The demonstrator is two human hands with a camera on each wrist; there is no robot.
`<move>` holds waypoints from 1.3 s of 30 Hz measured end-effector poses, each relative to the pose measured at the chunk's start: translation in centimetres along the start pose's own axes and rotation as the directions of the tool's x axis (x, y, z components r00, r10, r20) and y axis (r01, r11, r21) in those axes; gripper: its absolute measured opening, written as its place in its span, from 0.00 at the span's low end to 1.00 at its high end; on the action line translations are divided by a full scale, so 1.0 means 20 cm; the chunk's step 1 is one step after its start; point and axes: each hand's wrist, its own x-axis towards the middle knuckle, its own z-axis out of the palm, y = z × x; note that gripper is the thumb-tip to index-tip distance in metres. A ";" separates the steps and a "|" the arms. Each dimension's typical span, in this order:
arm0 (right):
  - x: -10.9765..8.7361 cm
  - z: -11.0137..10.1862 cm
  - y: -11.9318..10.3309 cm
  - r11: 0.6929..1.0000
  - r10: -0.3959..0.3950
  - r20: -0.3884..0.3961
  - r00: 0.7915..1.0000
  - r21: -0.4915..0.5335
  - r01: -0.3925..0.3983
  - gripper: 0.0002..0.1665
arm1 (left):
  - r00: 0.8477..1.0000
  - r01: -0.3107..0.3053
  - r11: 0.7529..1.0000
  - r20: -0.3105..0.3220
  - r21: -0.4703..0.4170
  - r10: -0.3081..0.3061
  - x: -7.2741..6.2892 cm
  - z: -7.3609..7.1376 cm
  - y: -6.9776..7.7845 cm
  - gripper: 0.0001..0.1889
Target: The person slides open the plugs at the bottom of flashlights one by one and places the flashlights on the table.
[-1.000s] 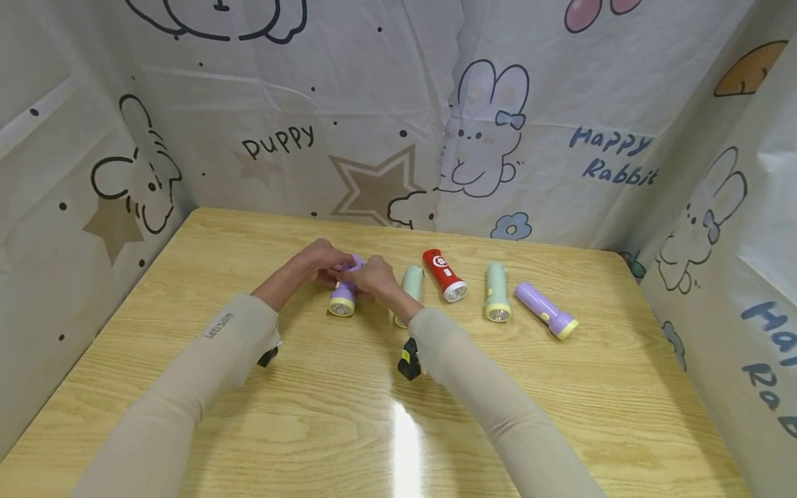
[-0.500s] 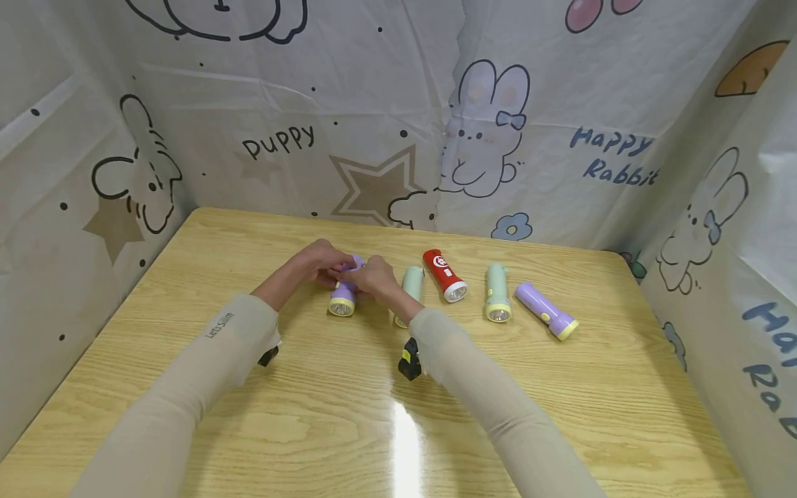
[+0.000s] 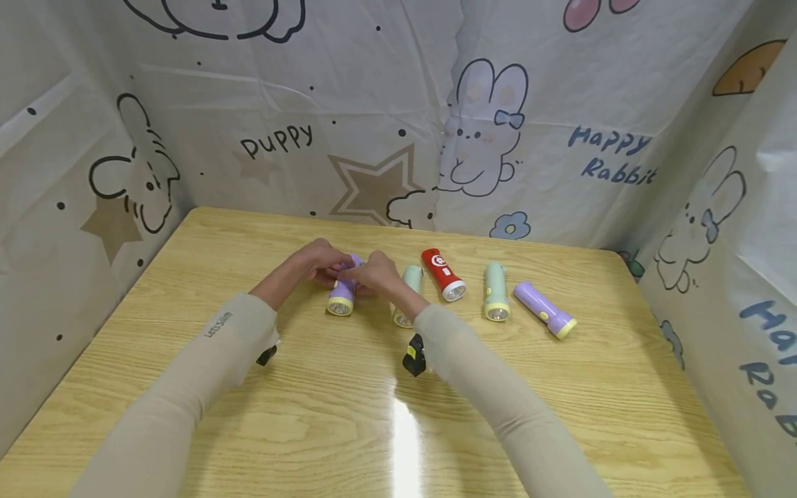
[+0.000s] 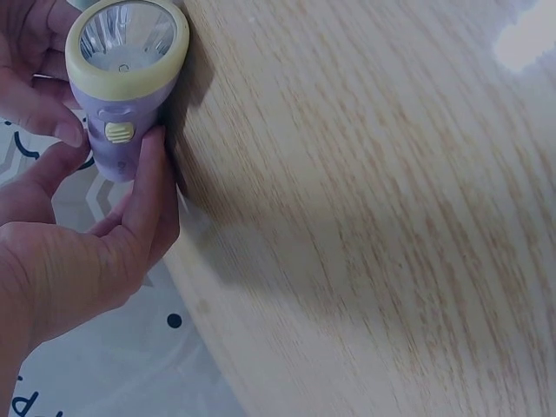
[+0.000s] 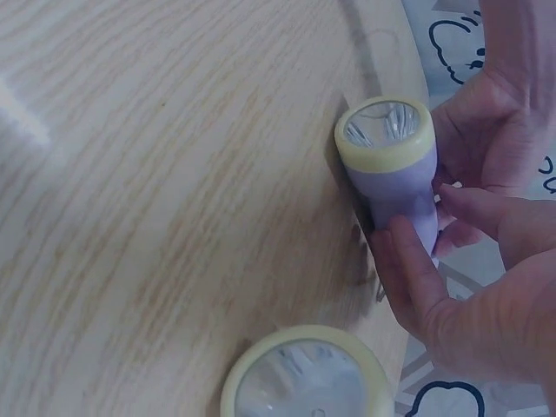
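A purple flashlight (image 3: 342, 290) with a yellow lens ring lies at the left end of a row of flashlights, lens toward me. My left hand (image 3: 322, 261) grips its body from the left, thumb on one side and fingers on the other. From the right, my right hand (image 3: 376, 274) pinches the same body between thumb and fingers. The yellow switch (image 4: 120, 132) shows uncovered in the left wrist view. Right beside my right wrist lies a light green flashlight (image 3: 412, 278), partly hidden by that arm; its lens (image 5: 304, 382) shows in the right wrist view.
Farther right on the wooden table (image 3: 299, 415) lie a red flashlight (image 3: 443, 274), another light green flashlight (image 3: 496, 287) and a second purple flashlight (image 3: 543, 308). A printed cloth (image 3: 367, 90) stands behind the table and along both sides.
My right wrist and forearm have shifted slightly to the right, uncovering more of the light green flashlight's lens. Both hands still hold the purple flashlight, which stays in place.
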 end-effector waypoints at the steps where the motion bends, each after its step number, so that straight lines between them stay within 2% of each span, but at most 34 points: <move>1: 0.00 0.00 0.00 1.000 0.001 -0.001 1.000 -0.016 -0.001 0.21 | 1.000 -0.001 1.000 -0.001 -0.003 0.001 0.00 0.00 0.00 0.18; 7: 0.00 -0.03 -0.01 0.998 0.006 -0.021 1.000 -0.056 -0.008 0.13 | 1.000 0.000 1.000 0.000 -0.006 0.000 0.00 0.00 -0.01 0.23; 14: 0.00 -0.07 -0.02 0.994 0.009 -0.013 1.000 -0.106 -0.011 0.15 | 1.000 0.009 1.000 -0.002 -0.002 -0.009 0.00 0.01 -0.01 0.24; 18: -0.01 -0.09 -0.02 0.996 -0.001 0.008 1.000 -0.089 0.002 0.18 | 1.000 0.011 1.000 -0.008 -0.001 -0.011 0.00 0.01 0.00 0.24; 28: -0.04 -0.18 -0.02 0.997 -0.043 0.075 0.996 0.066 0.038 0.20 | 1.000 0.011 1.000 -0.001 -0.003 -0.011 0.01 0.01 0.00 0.28; 39: -0.06 -0.28 -0.02 0.998 -0.052 0.092 0.994 0.043 0.048 0.17 | 1.000 0.010 1.000 0.004 0.014 -0.010 0.00 0.01 0.01 0.28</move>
